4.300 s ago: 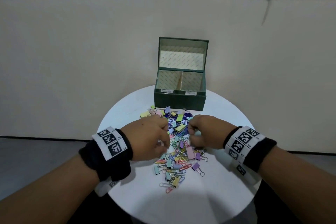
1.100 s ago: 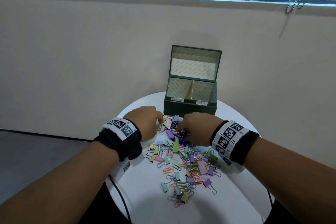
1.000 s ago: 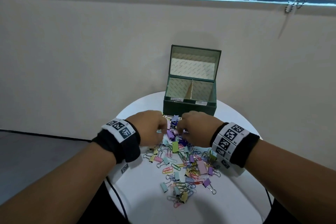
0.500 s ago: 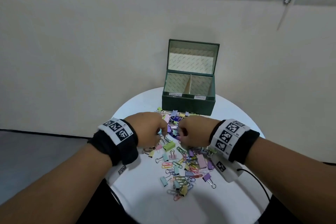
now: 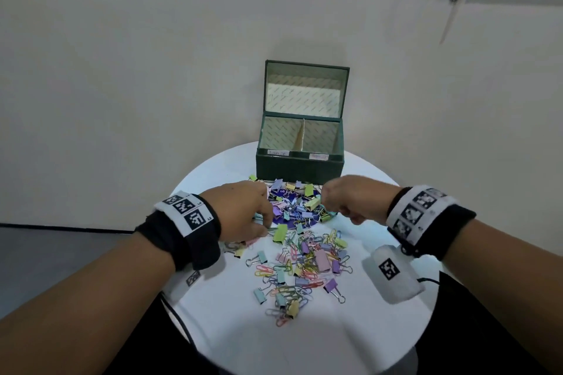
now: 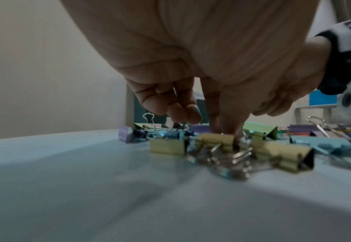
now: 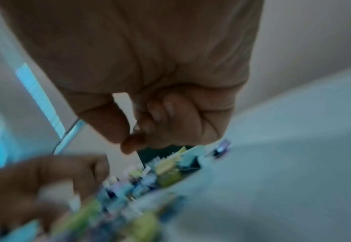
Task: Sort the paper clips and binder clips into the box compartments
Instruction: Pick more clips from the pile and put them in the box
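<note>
A heap of coloured binder clips (image 5: 307, 207) and paper clips (image 5: 300, 271) is spread over the middle of the round white worktop (image 5: 380, 326), running from just in front of the green box (image 5: 300, 166) towards the near edge, so that the long axis of the scatter lies front to back. The clips themselves are turned every way, with no common heading.

The box is set at the far edge with its lid raised upright. Its long side faces the person, and a divider running front to back splits it into a left and a right compartment. Whether anything lies inside cannot be told.

The left hand (image 5: 243, 210) is lowered onto the left flank of the heap. In the left wrist view its thumb and forefinger are seen pressed down on a yellow binder clip (image 6: 215, 141), which lies flat with its long edge across the view; the other fingers (image 6: 176, 101) are loosely bent above the clips.

The right hand (image 5: 355, 199) is held curled above the right flank of the heap. In the blurred right wrist view its thumb meets the fingertips, and whether anything is pinched cannot be told.
</note>
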Demonstrator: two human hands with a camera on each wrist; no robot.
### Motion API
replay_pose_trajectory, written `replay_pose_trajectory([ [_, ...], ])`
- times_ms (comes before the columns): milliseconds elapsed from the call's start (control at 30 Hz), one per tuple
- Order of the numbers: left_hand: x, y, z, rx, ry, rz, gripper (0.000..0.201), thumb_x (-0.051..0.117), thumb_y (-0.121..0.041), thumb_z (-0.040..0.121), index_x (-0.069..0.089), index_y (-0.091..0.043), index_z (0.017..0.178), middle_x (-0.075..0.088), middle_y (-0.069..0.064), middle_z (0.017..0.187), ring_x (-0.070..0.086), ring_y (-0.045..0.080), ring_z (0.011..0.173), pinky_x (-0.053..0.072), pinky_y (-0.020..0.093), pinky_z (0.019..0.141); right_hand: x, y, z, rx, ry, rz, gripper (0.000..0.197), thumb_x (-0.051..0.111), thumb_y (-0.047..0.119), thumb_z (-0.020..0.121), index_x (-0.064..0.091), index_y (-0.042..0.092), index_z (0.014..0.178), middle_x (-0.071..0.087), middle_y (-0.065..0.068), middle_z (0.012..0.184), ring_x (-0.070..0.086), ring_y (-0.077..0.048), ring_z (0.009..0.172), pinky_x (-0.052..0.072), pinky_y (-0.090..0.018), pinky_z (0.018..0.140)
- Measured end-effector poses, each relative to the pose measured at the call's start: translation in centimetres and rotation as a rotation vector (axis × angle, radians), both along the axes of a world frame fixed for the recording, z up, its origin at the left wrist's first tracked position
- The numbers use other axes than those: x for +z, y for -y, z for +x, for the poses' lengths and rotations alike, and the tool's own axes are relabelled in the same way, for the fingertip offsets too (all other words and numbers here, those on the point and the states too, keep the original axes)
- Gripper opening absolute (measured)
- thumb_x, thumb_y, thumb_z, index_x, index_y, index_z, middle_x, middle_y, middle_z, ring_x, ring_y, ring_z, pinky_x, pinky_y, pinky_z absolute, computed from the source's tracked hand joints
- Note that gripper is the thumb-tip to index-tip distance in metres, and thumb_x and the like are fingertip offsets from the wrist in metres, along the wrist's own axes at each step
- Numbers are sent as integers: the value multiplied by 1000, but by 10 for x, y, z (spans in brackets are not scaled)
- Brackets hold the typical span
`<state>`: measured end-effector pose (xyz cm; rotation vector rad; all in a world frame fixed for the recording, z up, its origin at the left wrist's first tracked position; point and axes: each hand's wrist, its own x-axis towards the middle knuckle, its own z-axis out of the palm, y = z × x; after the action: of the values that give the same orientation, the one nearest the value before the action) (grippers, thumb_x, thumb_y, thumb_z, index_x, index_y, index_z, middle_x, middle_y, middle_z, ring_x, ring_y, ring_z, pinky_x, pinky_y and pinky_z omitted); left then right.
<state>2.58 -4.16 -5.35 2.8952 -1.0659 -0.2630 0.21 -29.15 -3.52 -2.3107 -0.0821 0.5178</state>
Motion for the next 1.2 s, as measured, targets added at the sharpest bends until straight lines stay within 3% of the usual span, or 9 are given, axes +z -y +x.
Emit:
replay_pose_trajectory([
  [67, -1, 0, 0, 5, 1, 2, 13, 65, -45, 88, 66, -33, 93, 47, -15, 101, 49, 6, 94, 46, 29, 83, -8, -2, -7, 230, 179, -459, 7, 57, 20, 93, 62, 19, 87, 56, 6, 82, 51, -15, 76, 43, -28, 69],
  [133, -2, 0, 0, 5, -6, -27, 12, 66, -43, 87, 62, -32, 88, 47, -15, 99, 47, 5, 93, 45, 28, 83, -11, -7, -15, 306, 259, -565, 14, 64, 32, 92, 67, 32, 106, 62, 12, 102, 54, -11, 92, 45, -27, 83],
  [233, 1, -2, 0, 29, 1, -120, 15, 69, -43, 86, 60, -31, 83, 49, -16, 97, 49, 6, 92, 45, 27, 81, -11, -15, -18, 329, 242, -532, 22, 68, 34, 91, 70, 34, 113, 65, 11, 117, 51, -8, 95, 41, -25, 84],
  [500, 6, -3, 5, 231, 162, -110, 14, 63, -45, 87, 57, -34, 92, 53, -13, 93, 52, 14, 89, 48, 32, 79, -12, -25, -14, 346, 204, -483, 11, 73, 32, 86, 73, 35, 97, 71, 16, 95, 65, -8, 81, 44, -20, 72],
  [667, 3, 2, -1, 114, 100, -68, 13, 65, -49, 84, 67, -37, 89, 50, -15, 89, 53, 12, 92, 50, 34, 80, -19, -30, -11, 353, 214, -491, 9, 63, 19, 90, 67, 23, 83, 61, 13, 75, 51, -2, 65, 37, -17, 57],
  [800, 0, 7, 0, 53, 61, 8, 30, 64, -61, 82, 74, -37, 98, 56, -12, 93, 56, 13, 95, 52, 34, 82, -11, -20, -3, 341, 234, -440, 12, 60, 19, 92, 68, 11, 86, 69, -5, 84, 52, -10, 67, 46, -19, 63],
  [967, -4, 12, -1, -37, 47, 27, 46, 58, -73, 78, 71, -39, 107, 58, -17, 100, 52, 9, 100, 51, 36, 86, 23, 2, 31, 87, 417, -228, 14, 61, 17, 93, 55, 18, 80, 59, 3, 76, 55, -12, 67, 46, -20, 59],
  [1067, -5, 17, -2, -88, 48, 19, 38, 61, -65, 83, 72, -39, 108, 59, -19, 102, 50, 7, 103, 49, 34, 89, 35, 13, 65, -109, 586, -203, 7, 62, 16, 89, 57, 16, 84, 58, 3, 79, 53, -13, 69, 41, -20, 61],
  [1200, -5, 16, 0, -128, 44, -20, 24, 62, -48, 91, 72, -40, 111, 64, -20, 104, 50, 4, 106, 49, 31, 90, 37, 15, 97, -120, 531, -336, 8, 62, 16, 89, 62, 20, 96, 65, 2, 95, 60, -17, 86, 52, -28, 79],
])
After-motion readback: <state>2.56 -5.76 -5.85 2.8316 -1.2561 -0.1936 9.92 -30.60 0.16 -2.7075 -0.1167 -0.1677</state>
